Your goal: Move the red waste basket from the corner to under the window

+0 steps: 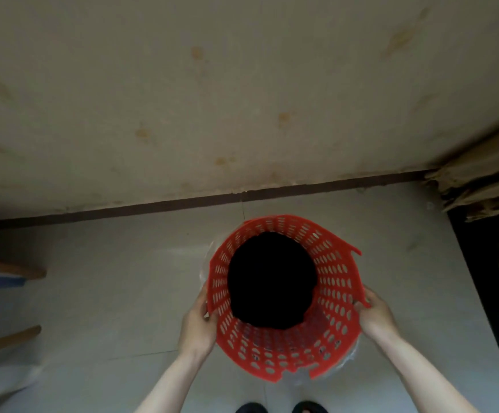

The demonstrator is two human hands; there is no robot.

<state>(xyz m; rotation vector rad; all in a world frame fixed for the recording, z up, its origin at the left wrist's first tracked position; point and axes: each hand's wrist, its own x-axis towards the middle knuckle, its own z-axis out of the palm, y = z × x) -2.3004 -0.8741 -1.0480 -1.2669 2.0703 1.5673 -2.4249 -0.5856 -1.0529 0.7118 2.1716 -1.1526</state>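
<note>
Perforated red plastic waste basket (336, 281) between both hands.

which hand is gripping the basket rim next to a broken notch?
The right hand: it holds the red waste basket rim just below the jagged break in its upper right edge. The left hand grips an intact stretch.

No readable text, label or number anywhere.

Head camera, looking steeply down

The single wide-angle view faces forward and down from head height, close over the red waste basket (287, 296), taking in floor (123, 278), wall base and the person's toes.
</note>
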